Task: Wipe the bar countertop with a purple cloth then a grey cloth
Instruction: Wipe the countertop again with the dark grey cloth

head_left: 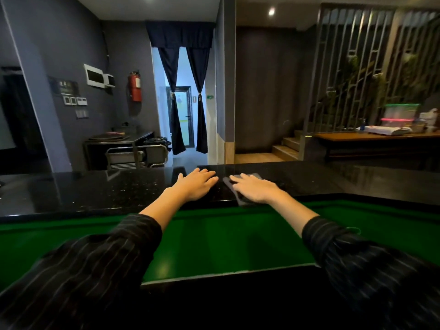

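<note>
right hand (pixel 256 190) fingers flat, together on grey cloth (pixel 238 194), long axis pointing away; left hand (pixel 197 184) flat

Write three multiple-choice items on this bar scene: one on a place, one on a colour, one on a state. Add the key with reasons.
1. Where does the cloth lie?
A. on the black countertop
B. on the green surface
C. on the stairs

2. What colour is the fire extinguisher?
A. blue
B. red
C. yellow

3. How is the right hand placed?
A. raised in the air
B. clenched in a fist
C. flat on the cloth

Key: 1 A, the cloth rests on the dark stone; 2 B, its wall-hung body is red; 3 C, the fingers are spread over the cloth.
</note>
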